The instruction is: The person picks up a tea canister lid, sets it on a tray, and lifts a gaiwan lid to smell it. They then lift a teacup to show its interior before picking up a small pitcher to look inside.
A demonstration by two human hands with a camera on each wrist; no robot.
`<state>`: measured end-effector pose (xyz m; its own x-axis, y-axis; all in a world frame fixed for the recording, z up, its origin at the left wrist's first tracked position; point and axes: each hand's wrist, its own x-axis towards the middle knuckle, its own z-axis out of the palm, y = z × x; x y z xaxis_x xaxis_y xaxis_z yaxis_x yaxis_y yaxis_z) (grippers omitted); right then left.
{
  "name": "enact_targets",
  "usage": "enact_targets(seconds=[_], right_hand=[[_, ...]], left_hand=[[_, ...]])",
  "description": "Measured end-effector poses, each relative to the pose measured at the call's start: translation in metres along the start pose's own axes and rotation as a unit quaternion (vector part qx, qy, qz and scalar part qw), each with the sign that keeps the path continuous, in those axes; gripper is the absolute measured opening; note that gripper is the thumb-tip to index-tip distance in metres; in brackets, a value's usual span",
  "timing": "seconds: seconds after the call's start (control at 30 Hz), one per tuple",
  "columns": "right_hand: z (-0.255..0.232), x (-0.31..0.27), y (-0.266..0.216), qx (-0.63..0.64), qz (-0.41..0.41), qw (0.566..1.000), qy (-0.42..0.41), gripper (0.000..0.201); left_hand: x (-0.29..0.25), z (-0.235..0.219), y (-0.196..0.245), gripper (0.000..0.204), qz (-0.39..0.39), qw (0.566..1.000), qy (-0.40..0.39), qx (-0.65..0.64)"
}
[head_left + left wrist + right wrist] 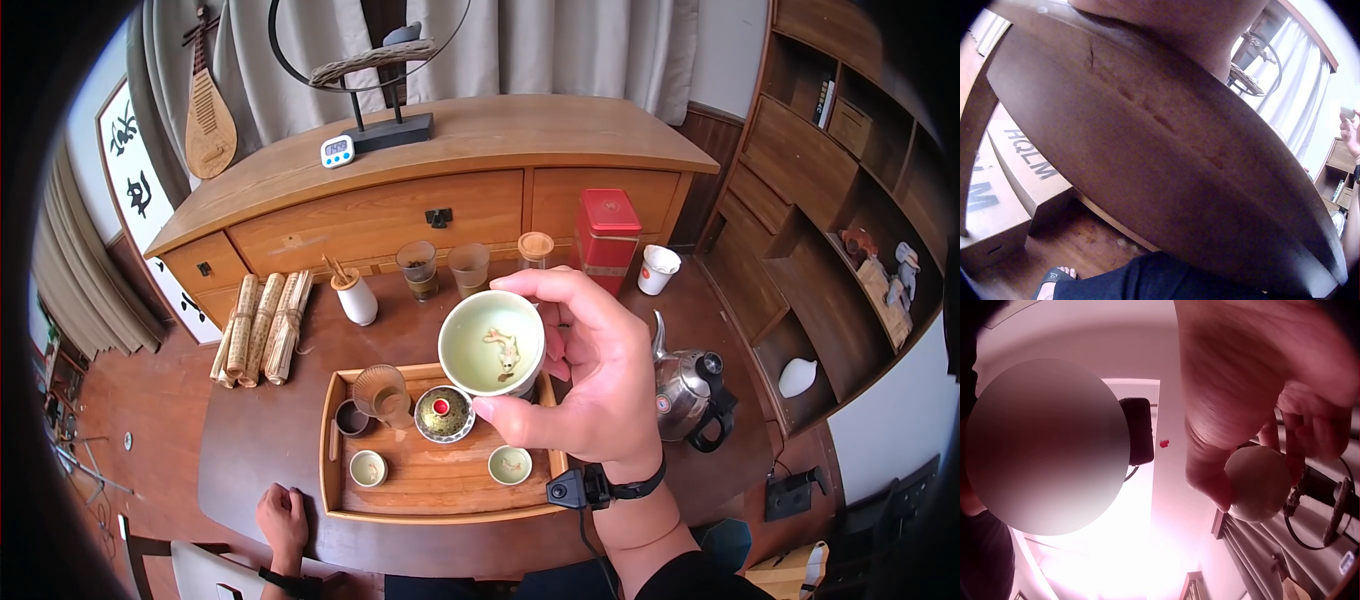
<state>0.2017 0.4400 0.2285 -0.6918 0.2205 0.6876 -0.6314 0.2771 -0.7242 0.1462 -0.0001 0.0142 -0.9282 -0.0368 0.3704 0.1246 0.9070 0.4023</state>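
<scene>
My right hand [600, 385] holds a small pale green teacup [470, 345] up before the head camera, thumb and forefinger pinching its rim. The cup tilts so its inside shows, with a brownish raised figure on it. The right wrist view shows the underside of the same teacup [1259, 484]. Below it stands a wooden tea tray [440, 515] bearing a lidded gaiwan [443, 415], a glass pitcher [382, 395], a dark cup [352, 420] and two matching teacups [368, 468]. My left hand [282, 520] rests at the table's near edge, fingers loosely curled, holding nothing.
Right of the tray stands a steel kettle [685, 395]. Behind it are a red tin [607, 235], a white paper cup [658, 270], glass jars [418, 268] and a white tool holder [355, 300]. Bamboo scrolls [262, 330] lie at the left.
</scene>
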Motion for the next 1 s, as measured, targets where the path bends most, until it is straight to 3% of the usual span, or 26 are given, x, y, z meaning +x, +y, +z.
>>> enact_targets(seconds=[0.27, 0.9, 1.0], right_hand=[[0.001, -0.002, -0.002, 0.009, 0.035, 0.999, 0.002, 0.057], [-0.001, -0.002, 0.007, 0.024, 0.031, 0.999, 0.000, 0.058], [-0.003, -0.002, 0.001, 0.027, 0.094, 0.995, -0.033, 0.059]], left_hand=[[0.000, 0.001, -0.002, 0.028, -0.012, 1.000, -0.008, 0.001], [0.000, 0.001, -0.002, 0.029, -0.003, 1.000, -0.008, 0.002], [0.000, 0.000, -0.002, 0.029, -0.001, 1.000, -0.008, 0.006]])
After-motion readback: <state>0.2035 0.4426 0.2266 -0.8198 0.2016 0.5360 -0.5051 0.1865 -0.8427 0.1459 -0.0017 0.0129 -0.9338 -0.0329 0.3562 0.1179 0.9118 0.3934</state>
